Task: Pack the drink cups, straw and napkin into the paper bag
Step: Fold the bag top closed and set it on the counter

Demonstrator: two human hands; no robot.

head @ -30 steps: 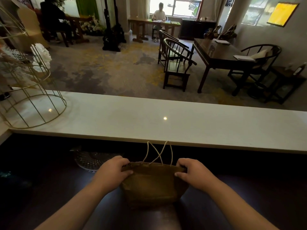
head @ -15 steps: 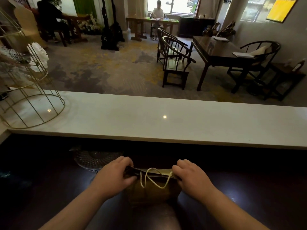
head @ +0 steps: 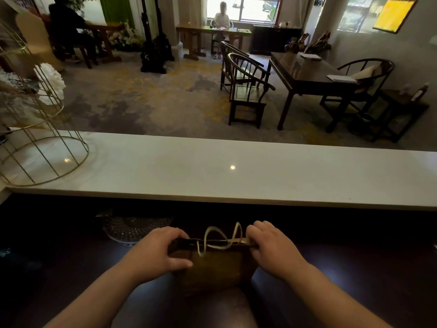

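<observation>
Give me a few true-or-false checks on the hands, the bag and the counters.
The left hand and right hand both grip the top of the paper bag: true.
A gold wire cage stands on the white counter's left end: true.
The bag stands on the white counter: false; it stands on the dark surface nearer the person.
A glass dish lies right of the bag: false; it lies to the left, beyond the left hand.
A drink cup stands beside the bag: false; none is in view.
</observation>
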